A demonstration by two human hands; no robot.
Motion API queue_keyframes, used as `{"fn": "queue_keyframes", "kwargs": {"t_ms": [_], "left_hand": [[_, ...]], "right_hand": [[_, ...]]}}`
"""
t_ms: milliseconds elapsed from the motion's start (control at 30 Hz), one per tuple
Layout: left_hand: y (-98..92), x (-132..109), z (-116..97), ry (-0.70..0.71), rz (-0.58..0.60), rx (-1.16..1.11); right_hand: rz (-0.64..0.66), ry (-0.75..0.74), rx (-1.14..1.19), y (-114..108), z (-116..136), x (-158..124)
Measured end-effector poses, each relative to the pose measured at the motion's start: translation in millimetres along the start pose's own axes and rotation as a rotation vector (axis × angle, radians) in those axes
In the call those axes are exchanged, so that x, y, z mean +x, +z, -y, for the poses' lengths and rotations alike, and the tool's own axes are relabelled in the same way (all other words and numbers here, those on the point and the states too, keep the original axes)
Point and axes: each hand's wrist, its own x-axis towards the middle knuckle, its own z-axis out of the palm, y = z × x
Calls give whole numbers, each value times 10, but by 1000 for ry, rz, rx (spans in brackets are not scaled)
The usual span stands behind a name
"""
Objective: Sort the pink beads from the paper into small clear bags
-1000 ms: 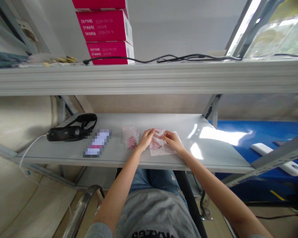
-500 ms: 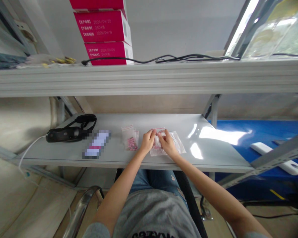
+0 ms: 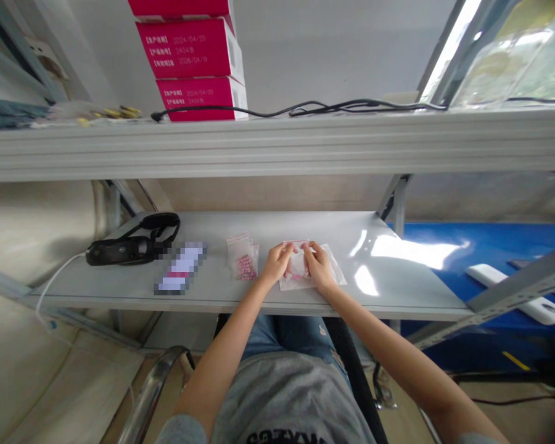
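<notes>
Both my hands are at the middle of the pale grey shelf (image 3: 351, 290). My left hand (image 3: 276, 263) and my right hand (image 3: 318, 267) pinch the sides of a small clear plastic bag (image 3: 298, 262) between them. Under it lies a larger clear plastic sleeve (image 3: 330, 274), with pink contents showing near its lower edge. To the left of my left hand, apart from it, sits a stack of clear zip bags (image 3: 242, 258) holding pink tablets or beads.
A black strap device (image 3: 132, 248) and a pixelated flat item (image 3: 181, 268) lie at the shelf's left. Red cartons (image 3: 189, 65) and a black cable (image 3: 300, 110) stand on the shelf above. A white device (image 3: 518, 302) rests on a blue surface at right.
My hands have moved closer together, with the right hand shifting left. The small bag now sits gathered between both hands, and its pink contents are less visible.
</notes>
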Motion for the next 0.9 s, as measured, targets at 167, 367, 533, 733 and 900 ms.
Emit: {"fn": "queue_keyframes", "kwargs": {"t_ms": [167, 367, 533, 733, 900], "left_hand": [[6, -4, 7, 11, 35, -23], [1, 10, 44, 42, 11, 3], [-6, 42, 85, 26, 27, -11], [-13, 76, 146, 24, 56, 13], [-20, 44, 155, -2, 80, 42]], "right_hand": [[4, 13, 24, 2, 41, -17], [31, 43, 70, 9, 11, -7], [50, 51, 75, 0, -10, -3], [99, 34, 84, -11, -23, -5], [112, -7, 76, -24, -20, -19]]}}
